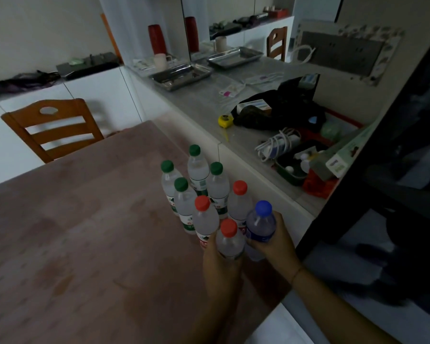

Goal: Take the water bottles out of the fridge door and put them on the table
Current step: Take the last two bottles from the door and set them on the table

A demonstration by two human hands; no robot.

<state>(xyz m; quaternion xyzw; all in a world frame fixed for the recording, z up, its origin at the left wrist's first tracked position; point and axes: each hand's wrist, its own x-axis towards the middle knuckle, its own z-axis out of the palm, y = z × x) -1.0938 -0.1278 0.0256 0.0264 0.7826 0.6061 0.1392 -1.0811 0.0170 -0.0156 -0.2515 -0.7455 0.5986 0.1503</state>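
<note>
Several clear water bottles stand upright in a cluster near the right edge of the brown wooden table [85, 232]. Some have green caps [195, 150], others red caps [240, 187]. My left hand [220, 259] grips a red-capped bottle [229, 238] at the front of the cluster. My right hand [277, 240] holds a blue-capped bottle [261, 223] with a blue label, right beside it at the table's edge. Both bottles are upright and touch the group. No fridge door is clearly visible.
A wooden chair [52, 130] stands behind the table. A grey counter [196, 100] to the right holds metal trays [181, 75], a yellow tape measure [225, 120], a dark bag [281, 108], cables and boxes. A dark frame [372, 170] rises at right.
</note>
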